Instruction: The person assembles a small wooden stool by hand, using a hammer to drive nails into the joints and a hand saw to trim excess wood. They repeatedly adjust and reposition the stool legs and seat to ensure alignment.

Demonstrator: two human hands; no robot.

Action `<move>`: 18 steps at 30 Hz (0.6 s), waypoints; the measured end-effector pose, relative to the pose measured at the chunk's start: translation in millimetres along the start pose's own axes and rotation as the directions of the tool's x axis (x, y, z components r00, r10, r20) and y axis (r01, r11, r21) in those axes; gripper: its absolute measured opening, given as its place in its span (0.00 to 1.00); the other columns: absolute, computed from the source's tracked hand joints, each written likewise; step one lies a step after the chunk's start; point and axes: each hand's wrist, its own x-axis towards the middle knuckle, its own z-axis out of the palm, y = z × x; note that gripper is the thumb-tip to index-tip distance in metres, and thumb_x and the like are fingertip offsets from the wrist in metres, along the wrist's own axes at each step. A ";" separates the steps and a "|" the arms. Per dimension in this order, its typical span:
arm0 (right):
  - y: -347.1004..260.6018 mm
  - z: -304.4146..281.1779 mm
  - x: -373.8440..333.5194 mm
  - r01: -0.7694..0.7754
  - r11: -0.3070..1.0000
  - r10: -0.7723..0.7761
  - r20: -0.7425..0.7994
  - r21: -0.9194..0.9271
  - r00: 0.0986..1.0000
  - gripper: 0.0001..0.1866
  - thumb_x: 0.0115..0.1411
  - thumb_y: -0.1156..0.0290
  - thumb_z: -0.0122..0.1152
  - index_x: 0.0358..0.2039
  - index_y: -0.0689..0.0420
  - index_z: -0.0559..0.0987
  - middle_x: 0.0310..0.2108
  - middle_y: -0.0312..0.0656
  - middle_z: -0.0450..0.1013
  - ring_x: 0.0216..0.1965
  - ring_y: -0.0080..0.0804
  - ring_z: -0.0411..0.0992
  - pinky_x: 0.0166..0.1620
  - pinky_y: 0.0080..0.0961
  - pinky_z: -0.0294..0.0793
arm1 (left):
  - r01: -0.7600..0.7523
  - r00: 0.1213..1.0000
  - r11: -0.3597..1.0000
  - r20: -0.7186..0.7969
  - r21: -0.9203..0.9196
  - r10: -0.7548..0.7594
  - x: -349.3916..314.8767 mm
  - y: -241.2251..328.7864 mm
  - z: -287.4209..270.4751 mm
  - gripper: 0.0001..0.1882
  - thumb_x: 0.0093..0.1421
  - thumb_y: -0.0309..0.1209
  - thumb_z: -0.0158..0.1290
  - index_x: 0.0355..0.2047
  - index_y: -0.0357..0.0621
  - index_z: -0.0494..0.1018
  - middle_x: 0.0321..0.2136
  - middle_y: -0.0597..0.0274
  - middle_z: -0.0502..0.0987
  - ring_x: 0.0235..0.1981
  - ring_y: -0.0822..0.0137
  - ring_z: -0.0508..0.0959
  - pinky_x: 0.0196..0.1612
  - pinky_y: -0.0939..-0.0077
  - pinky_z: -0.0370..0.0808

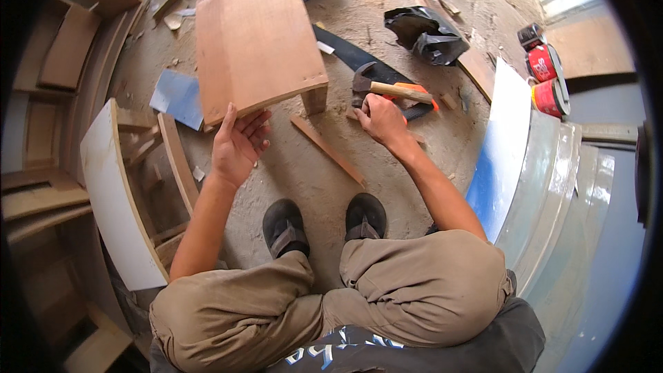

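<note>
A slightly curved, reddish-brown plywood panel with a row of small nail marks near its front edge rests on a short wooden block. My left hand is at its near left corner, palm turned up and fingers apart, the thumb against the edge. To the right, my right hand is closed right beside the wooden handle of a claw hammer; anything inside its fingers is hidden. Under the hammer is a handsaw with an orange and black handle. A thin wood strip lies between my hands.
White-faced curved frame stands left, before wooden cabinets. A crumpled black plastic bag, a blue-and-white sheet and red cans are on the right. A blue-white piece lies beside the panel; scraps litter the floor.
</note>
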 end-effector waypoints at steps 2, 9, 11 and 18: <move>-3.7 2.4 7.3 0.024 1.000 -0.024 0.090 0.007 0.996 0.15 0.58 0.62 0.66 0.31 0.62 0.76 0.33 0.53 0.77 0.37 0.56 0.77 0.41 0.47 0.76 | 0.004 1.000 0.988 -0.007 0.153 -0.003 -2.6 9.8 -14.8 0.24 0.68 0.52 0.49 0.47 0.44 0.75 0.42 0.64 0.81 0.40 0.69 0.78 0.43 0.69 0.71; -38.3 31.0 -3.2 0.166 0.968 -0.206 0.223 0.187 0.953 0.12 0.59 0.63 0.67 0.31 0.61 0.82 0.25 0.56 0.77 0.29 0.53 0.79 0.34 0.44 0.76 | -0.130 0.979 0.955 -0.119 0.266 0.167 -10.8 23.5 -115.1 0.14 0.67 0.43 0.55 0.41 0.46 0.77 0.20 0.74 0.69 0.30 0.72 0.76 0.41 0.74 0.72; -37.0 31.3 4.8 0.114 0.973 -0.160 0.231 0.199 0.960 0.12 0.60 0.64 0.66 0.35 0.60 0.83 0.26 0.57 0.77 0.30 0.51 0.80 0.34 0.42 0.76 | -0.144 0.930 0.959 -0.299 0.242 0.216 -11.0 18.0 -134.0 0.14 0.66 0.43 0.56 0.41 0.46 0.77 0.21 0.74 0.70 0.31 0.72 0.77 0.41 0.74 0.72; -24.0 43.6 32.8 0.130 0.974 -0.164 0.182 0.186 0.970 0.15 0.62 0.61 0.64 0.39 0.61 0.82 0.29 0.57 0.79 0.31 0.48 0.81 0.35 0.40 0.77 | 0.105 0.675 0.333 -0.314 0.937 0.668 9.2 -63.3 -178.4 0.27 0.55 0.42 0.65 0.48 0.38 0.74 0.41 0.55 0.76 0.46 0.55 0.77 0.53 0.62 0.73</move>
